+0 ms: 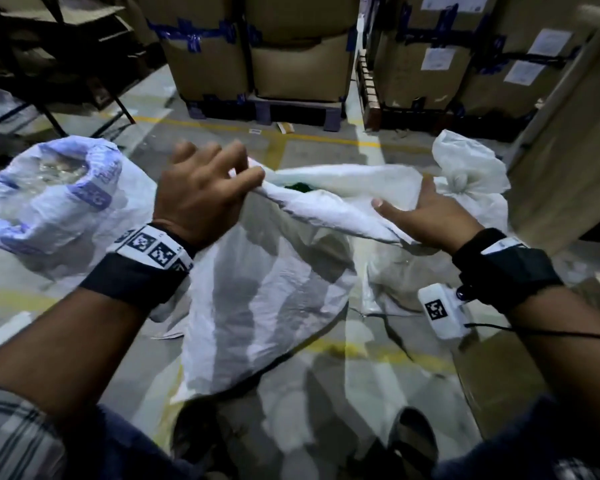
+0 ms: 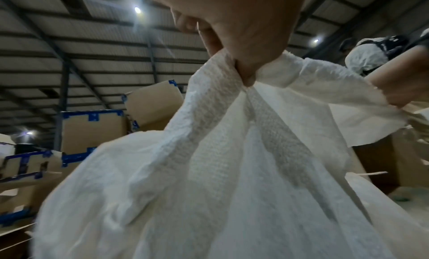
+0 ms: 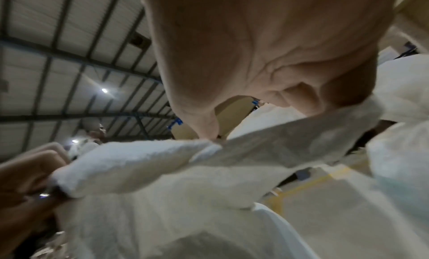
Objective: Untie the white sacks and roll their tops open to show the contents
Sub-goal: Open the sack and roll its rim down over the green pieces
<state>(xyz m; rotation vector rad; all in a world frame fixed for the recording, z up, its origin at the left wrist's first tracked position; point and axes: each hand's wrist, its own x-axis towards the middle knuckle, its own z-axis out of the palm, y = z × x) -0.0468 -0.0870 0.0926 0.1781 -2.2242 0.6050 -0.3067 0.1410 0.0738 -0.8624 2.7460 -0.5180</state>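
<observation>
A white woven sack stands on the floor in front of me, its mouth stretched wide between both hands. Something green shows inside. My left hand pinches the left end of the rim; the left wrist view shows the fabric bunched under the thumb. My right hand holds the right end of the rim, thumb on top and fingers beneath, with the cloth crossing below the palm. A second sack at the left has its blue-printed top rolled open on clear plastic. A third, knotted sack sits behind my right hand.
Taped cartons on pallets line the back, with more labelled cartons to the right. A tall carton stands close on the right and a metal rack at the far left. Yellow lines mark the concrete floor. My shoes are just below the sack.
</observation>
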